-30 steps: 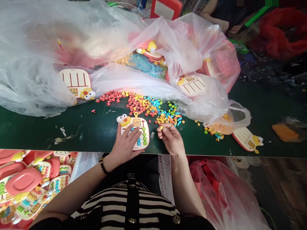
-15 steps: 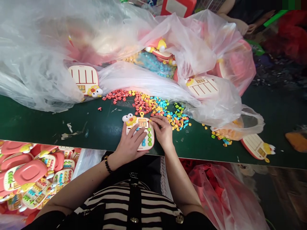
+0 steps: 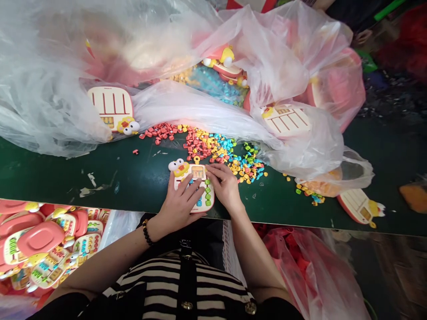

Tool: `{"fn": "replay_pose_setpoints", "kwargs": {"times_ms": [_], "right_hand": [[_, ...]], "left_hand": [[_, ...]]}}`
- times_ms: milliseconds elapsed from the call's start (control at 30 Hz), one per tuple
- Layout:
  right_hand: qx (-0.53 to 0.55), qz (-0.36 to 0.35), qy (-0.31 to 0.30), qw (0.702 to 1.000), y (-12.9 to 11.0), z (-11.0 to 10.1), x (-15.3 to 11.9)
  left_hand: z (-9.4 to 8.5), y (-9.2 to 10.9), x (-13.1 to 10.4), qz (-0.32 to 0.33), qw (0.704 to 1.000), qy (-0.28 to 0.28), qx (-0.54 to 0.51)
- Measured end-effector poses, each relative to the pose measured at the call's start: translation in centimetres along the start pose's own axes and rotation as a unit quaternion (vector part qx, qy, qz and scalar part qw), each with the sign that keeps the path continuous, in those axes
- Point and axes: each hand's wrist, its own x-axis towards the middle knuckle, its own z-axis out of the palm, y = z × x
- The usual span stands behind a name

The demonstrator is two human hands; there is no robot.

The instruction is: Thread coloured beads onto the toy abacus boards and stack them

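Board (image 3: 198, 171) near table edge (image 3: 273, 219)

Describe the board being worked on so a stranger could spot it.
Find the green table's near edge. The duck-faced board lies there under the left hand. Unlike the three empty-slotted boards around it, it carries green pieces.

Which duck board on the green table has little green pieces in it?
The duck board under the left hand. Green pieces run down one side; the other boards facing up on the table show bare slots.
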Motion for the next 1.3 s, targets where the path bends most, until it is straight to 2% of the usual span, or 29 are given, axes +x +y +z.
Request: {"fn": "replay_pose_setpoints", "kwargs": {"times_ms": [100,200,333,400,533,700,800,833,900,967,1033,1133,1200,1233,1267,1300], "right_hand": [[-0.002,0.000,-0.099,0.995,-0.1,-1.5,1.5],[0.001,0.029,-0.198,0.980,-0.1,-2.6,4.3],[0.031,0.091,-0.323,0.942,0.1,-2.8,7.9],[0.033,0.106,-0.359,0.927,0.0,-2.7,8.8],[0.005,0.101,-0.355,0.929,-0.2,-2.4,8.7],[-0.039,0.070,-0.293,0.953,-0.9,-2.2,7.5],[0.008,0.062,-0.248,0.967,-1.9,-2.6,6.4],[0.028,0.052,-0.214,0.975,-2.2,-2.9,5.7],[0.041,0.024,-0.106,0.993,-2.4,-3.6,3.5],[0.010,-0.005,0.020,1.000,-1.7,-4.3,0.6],[-0.042,-0.022,0.110,0.993,-0.1,-4.7,-2.7],[-0.072,-0.019,0.147,0.986,2.7,-4.7,-6.8],[-0.081,-0.023,0.152,0.985,3.8,-4.4,-8.3],[-0.083,-0.028,0.151,0.985,4.1,-4.2,-8.7],[-0.085,-0.034,0.149,0.985,4.2,-4.1,-8.9],[-0.086,-0.039,0.145,0.985,4.2,-3.9,-8.9]], "left_hand": [[-0.1,0.0,0.1,0.001,1.000,-0.008,0.002],[-0.1,0.1,0.2,-0.005,1.000,-0.012,0.005],[-0.1,0.2,0.3,-0.004,1.000,-0.019,0.006],[-0.1,0.1,0.3,0.003,1.000,-0.021,0.010],[0.0,-0.1,0.3,0.007,1.000,-0.011,0.016],[0.3,0.1,0.5,-0.014,1.000,0.002,0.021],[-0.2,0.4,-0.1,-0.018,0.999,0.047,0.018],[-0.7,0.3,-0.8,-0.021,0.997,0.073,0.016],[-2.0,-0.7,-3.7,-0.038,0.989,0.144,0.022],[-3.6,-2.8,-8.5,-0.079,0.965,0.242,0.059],[-5.1,-5.4,-14.9,-0.150,0.926,0.308,0.158],[-6.4,-9.1,-24.8,-0.283,0.881,0.281,0.255],[-6.7,-10.9,-29.0,-0.345,0.825,0.327,0.306],[-6.8,-11.7,-29.8,-0.361,0.807,0.340,0.322],[-6.9,-12.4,-29.7,-0.361,0.798,0.351,0.330],[-7.2,-13.0,-28.6,-0.353,0.801,0.355,0.329]]}}
